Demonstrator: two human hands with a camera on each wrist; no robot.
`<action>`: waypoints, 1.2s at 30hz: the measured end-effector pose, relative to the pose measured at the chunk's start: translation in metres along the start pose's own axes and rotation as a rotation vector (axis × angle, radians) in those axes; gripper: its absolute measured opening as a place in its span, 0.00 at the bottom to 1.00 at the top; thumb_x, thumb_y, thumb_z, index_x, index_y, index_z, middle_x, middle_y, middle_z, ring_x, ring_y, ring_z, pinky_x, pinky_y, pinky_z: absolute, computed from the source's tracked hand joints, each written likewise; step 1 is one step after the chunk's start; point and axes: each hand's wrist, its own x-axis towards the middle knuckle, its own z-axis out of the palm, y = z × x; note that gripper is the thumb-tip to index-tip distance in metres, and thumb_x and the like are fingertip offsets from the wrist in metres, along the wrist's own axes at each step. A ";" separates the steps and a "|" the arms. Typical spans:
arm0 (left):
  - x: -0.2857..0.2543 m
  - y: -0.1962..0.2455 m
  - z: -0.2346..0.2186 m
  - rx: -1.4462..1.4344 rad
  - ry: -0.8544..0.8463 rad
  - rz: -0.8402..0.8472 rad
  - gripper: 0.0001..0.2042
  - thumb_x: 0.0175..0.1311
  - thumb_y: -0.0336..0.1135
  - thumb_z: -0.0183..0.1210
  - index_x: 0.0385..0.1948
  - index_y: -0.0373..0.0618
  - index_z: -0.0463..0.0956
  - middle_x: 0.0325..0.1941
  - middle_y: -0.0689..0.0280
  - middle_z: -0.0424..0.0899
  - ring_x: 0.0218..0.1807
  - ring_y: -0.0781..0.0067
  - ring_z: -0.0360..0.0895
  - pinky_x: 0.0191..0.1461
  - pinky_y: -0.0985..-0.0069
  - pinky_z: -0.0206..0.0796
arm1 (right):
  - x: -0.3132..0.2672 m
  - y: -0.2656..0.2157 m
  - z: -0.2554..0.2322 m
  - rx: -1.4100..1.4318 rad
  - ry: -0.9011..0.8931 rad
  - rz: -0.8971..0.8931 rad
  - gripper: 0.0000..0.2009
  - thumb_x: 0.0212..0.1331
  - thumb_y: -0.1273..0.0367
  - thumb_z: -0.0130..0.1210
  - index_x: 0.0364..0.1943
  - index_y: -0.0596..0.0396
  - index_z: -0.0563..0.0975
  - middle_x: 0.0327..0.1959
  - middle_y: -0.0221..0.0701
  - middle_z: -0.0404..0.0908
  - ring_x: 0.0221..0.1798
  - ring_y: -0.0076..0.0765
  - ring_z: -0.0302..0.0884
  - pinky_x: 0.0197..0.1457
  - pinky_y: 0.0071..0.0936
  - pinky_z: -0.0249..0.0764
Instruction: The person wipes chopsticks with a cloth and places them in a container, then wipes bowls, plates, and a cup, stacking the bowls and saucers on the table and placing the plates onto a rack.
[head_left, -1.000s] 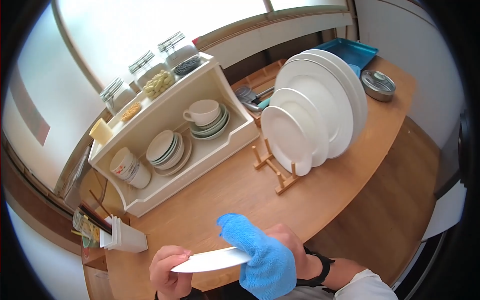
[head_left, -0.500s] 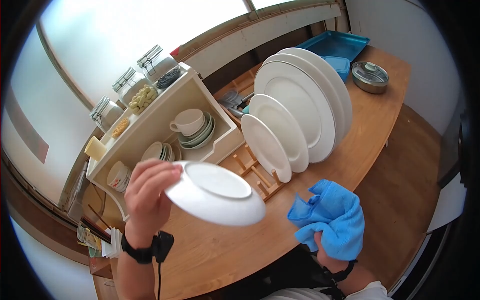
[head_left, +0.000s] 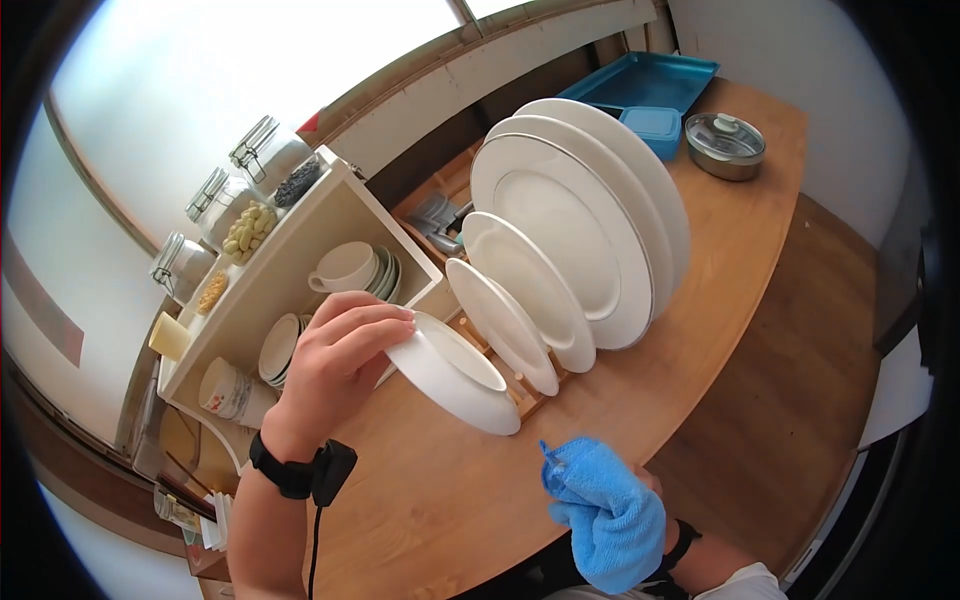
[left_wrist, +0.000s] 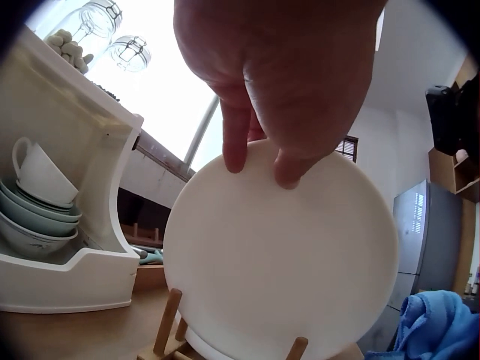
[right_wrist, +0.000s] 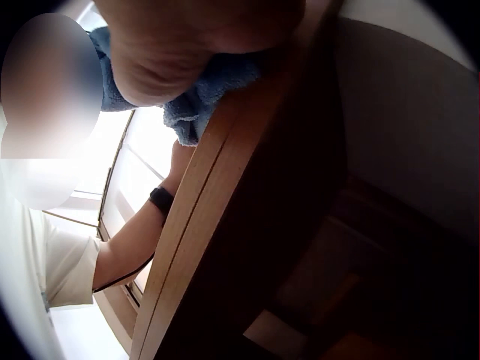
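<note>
My left hand [head_left: 335, 365] pinches the top edge of a small white plate [head_left: 460, 385], thumb on one face and fingers on the other. That plate stands tilted at the near end of a wooden dish rack [head_left: 533, 408], its lower edge down by the pegs. In the left wrist view, rack pegs [left_wrist: 169, 322] rise in front of the plate's lower part. Behind it, several white plates [head_left: 560, 230] stand upright, small ones nearer and large ones farther. Low at the table's front edge, my right hand [head_left: 650, 482] grips a bunched blue cloth [head_left: 612, 525], which covers most of the fingers.
A cream shelf [head_left: 375, 205] at the left holds cups and stacked bowls, with glass jars [head_left: 222, 205] on top. Toward the back right are a blue tray [head_left: 650, 80], a blue lidded box [head_left: 652, 130] and a lidded metal pot [head_left: 725, 148]. Utensils [head_left: 437, 218] lie behind the plates.
The left hand has carried the small plate from the table's front up and forward to the rack. My right hand, still holding the cloth, came off the plate, went right, then back left and lower.
</note>
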 end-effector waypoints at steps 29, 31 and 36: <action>0.111 0.033 0.034 0.093 -0.910 -0.161 0.20 0.50 0.25 0.54 0.49 0.44 0.79 0.48 0.63 0.82 0.57 0.68 0.74 0.72 0.62 0.46 | 0.014 -0.029 -0.013 -0.219 -0.062 -0.270 0.09 0.58 0.73 0.57 0.42 0.54 0.79 0.36 0.32 0.83 0.35 0.31 0.82 0.39 0.28 0.78; 0.114 0.038 0.046 0.133 -0.927 -0.102 0.21 0.47 0.21 0.53 0.45 0.45 0.81 0.42 0.65 0.84 0.54 0.69 0.76 0.70 0.61 0.49 | -0.006 -0.003 -0.007 0.004 -0.006 0.147 0.09 0.53 0.74 0.57 0.38 0.58 0.82 0.38 0.37 0.85 0.38 0.35 0.84 0.41 0.29 0.80; 0.104 0.036 0.033 0.100 -0.797 -0.048 0.17 0.44 0.20 0.55 0.37 0.49 0.84 0.34 0.68 0.84 0.47 0.69 0.78 0.63 0.67 0.58 | 0.013 -0.028 -0.011 -0.032 -0.024 -0.134 0.10 0.52 0.74 0.59 0.38 0.61 0.82 0.35 0.37 0.85 0.37 0.37 0.85 0.40 0.29 0.80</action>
